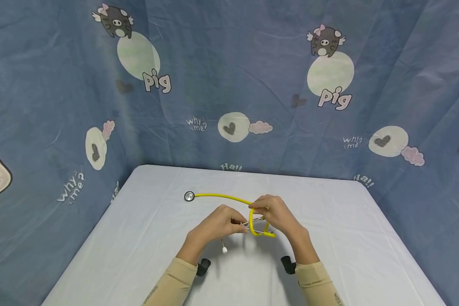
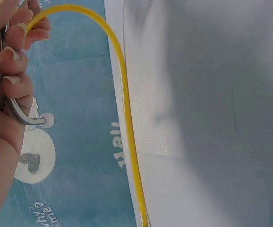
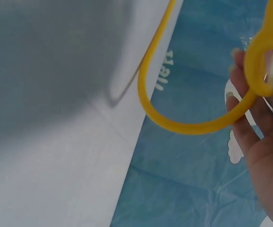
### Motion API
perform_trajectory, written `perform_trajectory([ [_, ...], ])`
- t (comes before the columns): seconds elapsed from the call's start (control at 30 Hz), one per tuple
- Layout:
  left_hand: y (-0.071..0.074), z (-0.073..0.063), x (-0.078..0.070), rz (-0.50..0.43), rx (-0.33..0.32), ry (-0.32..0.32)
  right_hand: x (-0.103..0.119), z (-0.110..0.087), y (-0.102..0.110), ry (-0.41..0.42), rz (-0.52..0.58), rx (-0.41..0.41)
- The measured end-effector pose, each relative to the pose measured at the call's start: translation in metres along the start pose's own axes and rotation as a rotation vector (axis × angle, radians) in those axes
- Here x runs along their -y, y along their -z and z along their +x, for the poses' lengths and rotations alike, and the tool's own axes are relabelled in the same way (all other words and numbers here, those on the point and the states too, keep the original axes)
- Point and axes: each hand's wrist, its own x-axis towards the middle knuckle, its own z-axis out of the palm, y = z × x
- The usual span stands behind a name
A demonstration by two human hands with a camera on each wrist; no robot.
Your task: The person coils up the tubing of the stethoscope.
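A stethoscope with yellow tubing (image 1: 222, 196) is between my hands above the white table. Its round metal chest piece (image 1: 189, 196) lies at the far left end of the tube. My left hand (image 1: 218, 223) grips the metal ear tubes, and one white eartip (image 1: 225, 250) hangs out below that hand. In the left wrist view, a bent ear tube (image 2: 18, 111) runs out past the curled fingers. My right hand (image 1: 277, 212) pinches the yellow tubing, which loops around the metal tubes. Part of the loop is hidden behind the right fingers.
The white-covered table (image 1: 118, 255) extends around both hands. A blue curtain (image 1: 229, 93) printed with pigs and words hangs behind it and along the sides. Black wrist-worn pieces (image 1: 203, 267) stick out beside the sleeves.
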Motion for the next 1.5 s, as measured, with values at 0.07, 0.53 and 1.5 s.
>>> perform_trajectory([
  [0.07,0.0,0.0,0.0,-0.002,-0.006,-0.01,-0.002,0.0,0.0,-0.025,0.03,0.012],
  [0.53,0.0,0.0,-0.007,-0.039,-0.049,-0.038,0.005,-0.005,0.022,-0.284,0.366,0.086],
  [1.5,-0.005,0.0,-0.008,-0.174,-0.161,-0.067,-0.026,-0.017,-0.009,-0.32,0.539,-0.007],
])
